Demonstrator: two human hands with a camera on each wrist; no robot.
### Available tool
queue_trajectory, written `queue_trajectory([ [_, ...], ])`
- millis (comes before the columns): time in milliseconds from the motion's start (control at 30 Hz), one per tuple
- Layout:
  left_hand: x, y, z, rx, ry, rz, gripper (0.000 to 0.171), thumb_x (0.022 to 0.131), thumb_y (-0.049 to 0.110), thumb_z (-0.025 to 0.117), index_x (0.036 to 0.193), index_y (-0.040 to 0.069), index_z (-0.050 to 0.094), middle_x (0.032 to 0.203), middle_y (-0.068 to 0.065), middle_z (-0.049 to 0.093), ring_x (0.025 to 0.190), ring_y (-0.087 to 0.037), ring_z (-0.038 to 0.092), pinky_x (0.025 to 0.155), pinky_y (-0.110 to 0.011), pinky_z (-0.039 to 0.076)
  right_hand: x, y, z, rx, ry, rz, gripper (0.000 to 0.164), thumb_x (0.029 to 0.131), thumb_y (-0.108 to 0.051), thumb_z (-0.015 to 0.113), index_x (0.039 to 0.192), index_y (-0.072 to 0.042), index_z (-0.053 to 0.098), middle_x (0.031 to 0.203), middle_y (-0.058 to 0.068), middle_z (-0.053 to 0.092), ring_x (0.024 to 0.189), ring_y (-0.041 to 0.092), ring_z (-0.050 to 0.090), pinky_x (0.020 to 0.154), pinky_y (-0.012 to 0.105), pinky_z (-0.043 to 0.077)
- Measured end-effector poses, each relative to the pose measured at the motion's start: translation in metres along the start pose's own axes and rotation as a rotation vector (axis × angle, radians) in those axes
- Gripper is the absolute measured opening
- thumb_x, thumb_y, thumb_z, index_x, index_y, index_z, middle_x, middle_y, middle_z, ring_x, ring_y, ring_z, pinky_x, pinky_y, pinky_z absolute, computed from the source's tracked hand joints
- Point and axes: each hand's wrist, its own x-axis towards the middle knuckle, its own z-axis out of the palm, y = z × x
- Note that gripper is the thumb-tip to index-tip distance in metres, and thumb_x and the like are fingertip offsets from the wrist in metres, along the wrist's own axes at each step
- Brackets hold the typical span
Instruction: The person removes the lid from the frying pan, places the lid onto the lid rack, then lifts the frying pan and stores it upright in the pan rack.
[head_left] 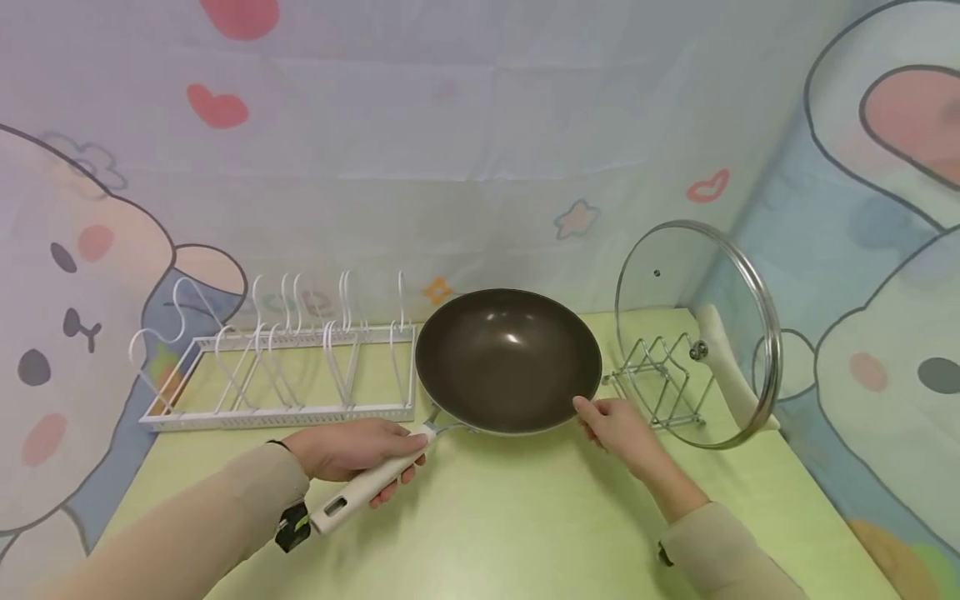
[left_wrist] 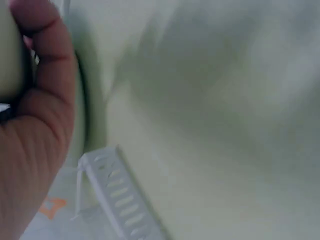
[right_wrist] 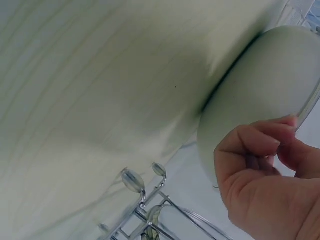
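Head view: over the green counter (head_left: pixel 480 525), just right of the white rack (head_left: pixel 277 413), the dark wok (head_left: pixel 506 358) is ahead of and between my left grip (head_left: pixel 352 450), wrapped round its cream handle (head_left: pixel 371 483), and my right grip (head_left: pixel 617 429), pinching its near right rim (head_left: pixel 551 423)

Glare spots the pan (head_left: pixel 508 362), while the left wrist view is dim and blurred.

A pale-green, wood-grained table (head_left: pixel 480 525) bears a rectangular white rack (head_left: pixel 277 417) beyond the left fingers (head_left: pixel 386 492) and a silver metal-wire rack (head_left: pixel 681 390) beside the right fingers (head_left: pixel 591 412).
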Motion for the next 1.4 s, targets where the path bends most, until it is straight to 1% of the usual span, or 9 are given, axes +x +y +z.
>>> queue_trajectory([
  [67,0.007,-0.003,0.0,-0.056,-0.022,0.007,0.051,0.114,0.042,0.05,0.129,-0.005,0.056,0.091,-0.005,0.062,0.063,-0.017,0.06,0.059,-0.032,0.056,0.001,0.0,0.003,0.078,-0.056,0.016,0.051,0.114,-0.039,0.051,0.091,0.002,0.069,0.068,0.001,0.059,0.06,0.012,0.045,0.057,0.025,0.041],
  [167,0.014,-0.005,0.001,-0.105,-0.045,0.009,0.05,0.114,0.041,0.049,0.13,-0.006,0.055,0.089,-0.004,0.061,0.063,-0.016,0.061,0.061,-0.032,0.057,0.003,-0.001,0.006,0.139,-0.074,0.039,0.05,0.115,-0.035,0.046,0.097,0.005,0.069,0.071,0.001,0.061,0.062,0.011,0.048,0.057,0.023,0.042],
  [333,0.018,-0.002,0.003,-0.131,-0.083,0.008,0.05,0.114,0.038,0.049,0.131,-0.008,0.054,0.089,-0.006,0.062,0.065,-0.017,0.063,0.064,-0.033,0.06,0.007,0.0,0.006,0.143,-0.057,0.056,0.05,0.116,-0.035,0.042,0.097,0.004,0.066,0.072,0.0,0.06,0.063,0.011,0.048,0.056,0.022,0.04],
  [567,0.022,-0.001,0.01,-0.167,-0.112,0.024,0.04,0.114,0.035,0.05,0.121,-0.003,0.057,0.088,-0.004,0.061,0.065,-0.017,0.063,0.064,-0.034,0.06,0.014,0.001,0.006,0.163,-0.061,0.062,0.048,0.116,-0.035,0.04,0.092,0.0,0.064,0.068,-0.003,0.056,0.059,0.01,0.045,0.054,0.022,0.039],
  [733,0.031,-0.006,0.022,-0.202,-0.059,0.055,0.04,0.113,0.04,0.051,0.117,0.001,0.057,0.084,-0.001,0.059,0.06,-0.014,0.06,0.059,-0.03,0.057,0.019,0.001,0.008,0.154,-0.031,0.065,0.047,0.115,-0.032,0.038,0.086,-0.003,0.062,0.065,-0.004,0.054,0.056,0.009,0.041,0.051,0.021,0.036],
  [867,0.037,-0.012,0.034,-0.229,0.01,0.068,0.044,0.113,0.046,0.049,0.117,0.002,0.056,0.08,0.002,0.057,0.055,-0.012,0.057,0.053,-0.028,0.054,0.022,0.001,0.01,0.102,0.016,0.055,0.049,0.113,-0.032,0.037,0.079,-0.007,0.062,0.06,-0.006,0.052,0.054,0.009,0.038,0.05,0.022,0.034],
  [1000,0.04,-0.016,0.044,-0.269,0.052,0.082,0.049,0.112,0.051,0.049,0.119,0.002,0.054,0.08,0.003,0.056,0.053,-0.009,0.056,0.049,-0.025,0.052,0.025,0.002,0.011,0.053,0.062,0.044,0.049,0.111,-0.031,0.037,0.073,-0.01,0.06,0.057,-0.006,0.049,0.054,0.011,0.038,0.051,0.025,0.033],
  [1267,0.044,-0.018,0.061,-0.405,0.065,0.111,0.038,0.111,0.047,0.052,0.112,0.009,0.055,0.079,0.008,0.056,0.054,-0.004,0.052,0.047,-0.019,0.048,0.03,0.0,0.011,0.008,0.082,0.021,0.049,0.11,-0.029,0.037,0.067,-0.015,0.054,0.056,-0.005,0.048,0.054,0.013,0.038,0.053,0.029,0.035],
  [1400,0.046,-0.018,0.065,-0.434,0.056,0.115,0.035,0.112,0.047,0.05,0.108,0.012,0.055,0.078,0.009,0.054,0.054,-0.003,0.05,0.047,-0.018,0.047,0.033,0.0,0.01,-0.023,0.086,0.021,0.052,0.111,-0.029,0.036,0.063,-0.016,0.052,0.054,-0.006,0.046,0.052,0.013,0.036,0.052,0.027,0.033],
])
